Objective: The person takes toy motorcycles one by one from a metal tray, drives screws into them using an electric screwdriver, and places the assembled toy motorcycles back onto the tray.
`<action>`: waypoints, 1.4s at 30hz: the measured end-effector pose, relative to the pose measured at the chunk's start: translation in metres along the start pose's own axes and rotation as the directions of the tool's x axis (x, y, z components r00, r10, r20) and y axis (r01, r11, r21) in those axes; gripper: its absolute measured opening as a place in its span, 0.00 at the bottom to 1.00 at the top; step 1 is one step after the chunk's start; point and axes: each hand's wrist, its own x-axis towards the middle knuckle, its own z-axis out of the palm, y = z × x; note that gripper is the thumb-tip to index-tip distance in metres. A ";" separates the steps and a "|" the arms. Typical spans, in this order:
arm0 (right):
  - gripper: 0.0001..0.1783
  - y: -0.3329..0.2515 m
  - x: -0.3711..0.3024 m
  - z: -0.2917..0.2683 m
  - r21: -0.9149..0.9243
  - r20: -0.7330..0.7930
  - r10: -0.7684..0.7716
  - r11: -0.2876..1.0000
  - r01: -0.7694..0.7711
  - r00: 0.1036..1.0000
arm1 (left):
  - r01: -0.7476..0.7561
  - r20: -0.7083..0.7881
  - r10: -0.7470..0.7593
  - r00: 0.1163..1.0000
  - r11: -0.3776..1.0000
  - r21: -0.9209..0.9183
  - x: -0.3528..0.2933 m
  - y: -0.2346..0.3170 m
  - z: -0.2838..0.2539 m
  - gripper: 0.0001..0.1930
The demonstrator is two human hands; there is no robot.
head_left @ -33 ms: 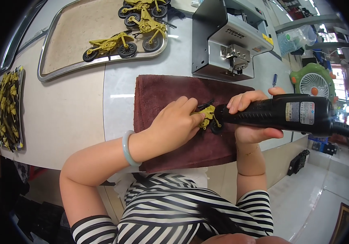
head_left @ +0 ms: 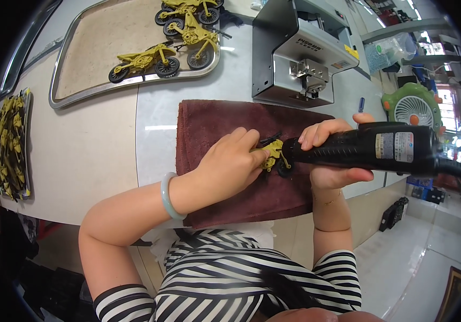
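My left hand [head_left: 230, 161] is closed around a small yellow toy motorcycle [head_left: 276, 147], covering its rear part. The toy's yellow body and a black wheel stick out past my fingertips, over a dark red towel [head_left: 214, 118]. In my right hand [head_left: 324, 134] is a thick black corded power tool, which looks like an electric screwdriver [head_left: 364, 147]. Its narrow front end meets the toy at my left fingertips; the exact contact point is hidden.
Beyond the towel stands a grey and black machine [head_left: 300, 70]. A metal-rimmed tray [head_left: 85, 53] holds several yellow toy motorcycles [head_left: 147, 60]. Another tray of yellow and black parts [head_left: 9, 142] lies far left. A green fan [head_left: 413, 110] and a blue-handled tool [head_left: 362, 104] are at right.
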 end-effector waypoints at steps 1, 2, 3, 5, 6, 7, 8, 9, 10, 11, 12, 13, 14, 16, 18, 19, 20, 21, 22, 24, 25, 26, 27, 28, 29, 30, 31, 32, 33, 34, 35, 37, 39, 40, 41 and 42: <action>0.49 -0.003 0.004 0.000 -0.001 0.004 -0.005 1.000 0.005 1.000 | 0.000 -0.008 0.000 1.000 1.000 -0.002 -0.002 -0.001 0.001 0.14; 0.50 -0.007 0.014 0.001 0.046 -0.029 -0.076 0.996 0.077 0.997 | 0.004 -0.022 -0.004 1.000 1.000 0.004 -0.003 -0.002 -0.001 0.14; 0.50 -0.016 0.021 -0.004 0.074 -0.080 -0.142 0.986 0.148 0.987 | -0.008 -0.022 0.008 1.000 1.000 -0.001 -0.001 -0.001 -0.001 0.14; 0.50 -0.025 0.053 -0.023 0.113 -0.094 -0.317 0.939 0.326 0.944 | -0.012 0.010 0.012 1.000 1.000 -0.005 0.003 0.003 0.001 0.14; 0.49 -0.026 0.069 -0.024 -0.064 -0.183 -0.316 0.949 0.309 0.931 | -0.014 0.013 0.014 1.000 1.000 -0.005 0.002 0.003 0.001 0.14; 0.48 -0.025 0.081 -0.025 -0.236 -0.269 -0.328 0.934 0.268 0.906 | -0.017 0.005 0.016 1.000 1.000 0.002 0.000 0.002 0.002 0.15; 0.48 -0.019 0.090 -0.025 -0.283 -0.240 -0.334 0.922 0.263 0.911 | -0.017 -0.007 0.018 1.000 1.000 0.012 0.000 0.001 0.002 0.15; 0.47 -0.012 0.094 -0.023 -0.316 -0.200 -0.334 0.912 0.262 0.921 | -0.020 -0.008 0.020 1.000 1.000 0.013 -0.001 0.000 0.002 0.15; 0.47 -0.007 0.095 -0.024 -0.318 -0.197 -0.325 0.914 0.253 0.925 | -0.019 -0.004 0.019 1.000 1.000 0.009 0.000 0.000 0.002 0.15; 0.47 -0.004 0.096 -0.024 -0.316 -0.193 -0.312 0.917 0.242 0.930 | -0.014 -0.001 0.014 1.000 1.000 0.005 -0.001 0.000 0.002 0.15; 0.47 -0.005 0.095 -0.023 -0.315 -0.192 -0.310 0.918 0.241 0.931 | -0.012 -0.002 0.012 1.000 1.000 0.005 -0.001 0.000 0.002 0.15; 0.48 -0.007 0.094 -0.022 -0.304 -0.170 -0.295 0.923 0.235 0.940 | -0.018 -0.006 0.018 1.000 1.000 0.007 -0.001 0.000 0.001 0.15; 0.48 -0.010 0.092 -0.022 -0.296 -0.150 -0.280 0.928 0.227 0.948 | -0.025 -0.009 0.025 1.000 1.000 0.006 0.000 0.000 0.001 0.15; 0.49 -0.013 0.077 -0.020 -0.197 -0.141 -0.241 0.957 0.211 0.960 | -0.021 -0.004 0.021 1.000 1.000 0.004 -0.001 -0.001 0.000 0.15; 0.54 -0.016 0.048 -0.025 0.032 -0.155 -0.180 0.982 0.187 0.971 | -0.014 -0.005 0.014 1.000 1.000 -0.002 0.000 0.000 0.001 0.15; 0.55 -0.020 0.031 -0.023 0.107 -0.136 -0.180 0.975 0.195 0.974 | -0.013 0.001 0.013 1.000 1.000 0.000 0.000 0.000 0.001 0.15; 0.56 -0.027 0.015 -0.020 0.104 -0.155 -0.168 0.977 0.186 0.973 | -0.017 0.008 0.017 1.000 1.000 0.000 0.001 0.001 0.001 0.15; 0.56 -0.031 0.001 -0.017 0.069 -0.162 -0.151 0.984 0.164 0.975 | -0.009 0.009 0.009 1.000 1.000 -0.005 0.000 0.000 0.001 0.15; 0.55 -0.034 -0.012 -0.016 0.048 -0.169 -0.139 0.988 0.149 0.976 | -0.003 0.006 0.003 1.000 1.000 -0.004 -0.001 -0.001 0.001 0.15; 0.55 -0.036 -0.025 -0.017 0.022 -0.184 -0.129 0.991 0.135 0.974 | -0.003 0.010 0.003 1.000 1.000 -0.005 -0.001 -0.001 0.001 0.16; 0.54 -0.036 -0.029 -0.016 -0.021 -0.178 -0.150 0.989 0.149 0.973 | -0.004 0.011 0.004 1.000 1.000 0.006 -0.001 -0.001 0.001 0.16; 0.53 -0.036 -0.031 -0.017 -0.067 -0.171 -0.173 0.984 0.164 0.970 | -0.009 0.011 0.008 1.000 1.000 0.015 0.000 -0.001 0.001 0.16; 0.53 -0.034 -0.033 -0.017 -0.070 -0.175 -0.171 0.985 0.161 0.970 | -0.010 0.016 0.009 1.000 1.000 0.011 0.000 -0.001 0.002 0.16; 0.52 -0.032 -0.034 -0.017 -0.089 -0.180 -0.166 0.984 0.152 0.970 | -0.009 0.017 0.008 1.000 1.000 0.014 0.000 -0.001 0.003 0.16; 0.52 -0.030 -0.034 -0.018 -0.104 -0.185 -0.161 0.984 0.143 0.970 | -0.005 0.018 0.005 1.000 1.000 0.021 0.000 -0.001 0.002 0.16; 0.52 -0.027 -0.035 -0.019 -0.101 -0.186 -0.158 0.985 0.141 0.970 | -0.002 0.020 0.002 1.000 1.000 0.021 0.000 -0.001 0.002 0.16; 0.51 -0.024 -0.036 -0.022 -0.038 -0.136 -0.124 0.992 0.120 0.983 | -0.004 0.020 0.003 1.000 1.000 0.031 0.000 0.000 0.002 0.16; 0.51 -0.023 -0.036 -0.024 0.020 -0.085 -0.093 0.995 0.095 0.992 | -0.007 0.022 0.007 1.000 0.999 0.036 0.001 0.000 0.003 0.16; 0.51 -0.022 -0.036 -0.026 0.019 -0.087 -0.089 0.996 0.091 0.992 | -0.006 0.025 0.005 1.000 0.999 0.032 0.001 0.000 0.004 0.16; 0.50 -0.022 -0.036 -0.027 0.029 -0.058 -0.101 0.994 0.102 0.993 | -0.012 0.019 0.011 1.000 0.999 0.038 0.002 0.000 0.005 0.17; 0.48 -0.021 -0.035 -0.027 0.043 -0.026 -0.113 0.993 0.114 0.993 | -0.014 0.011 0.014 1.000 0.999 0.047 0.002 0.000 0.005 0.17; 0.48 -0.019 -0.035 -0.029 0.053 -0.017 -0.105 0.993 0.105 0.994 | -0.007 0.014 0.006 1.000 0.999 0.047 0.001 -0.001 0.004 0.17; 0.47 -0.018 -0.036 -0.030 0.060 -0.007 -0.098 0.993 0.099 0.995 | -0.004 0.015 0.003 1.000 0.999 0.045 0.001 0.000 0.004 0.17; 0.46 -0.019 -0.036 -0.030 0.060 -0.022 -0.103 0.993 0.104 0.994 | -0.003 0.020 0.002 1.000 0.999 0.048 0.002 0.000 0.004 0.16; 0.46 -0.019 -0.037 -0.029 0.059 -0.038 -0.108 0.992 0.110 0.993 | -0.003 0.025 0.002 1.000 0.999 0.051 0.002 0.000 0.004 0.16; 0.46 -0.019 -0.038 -0.030 0.058 -0.037 -0.110 0.992 0.112 0.993 | -0.005 0.023 0.004 1.000 0.999 0.051 0.002 0.000 0.004 0.16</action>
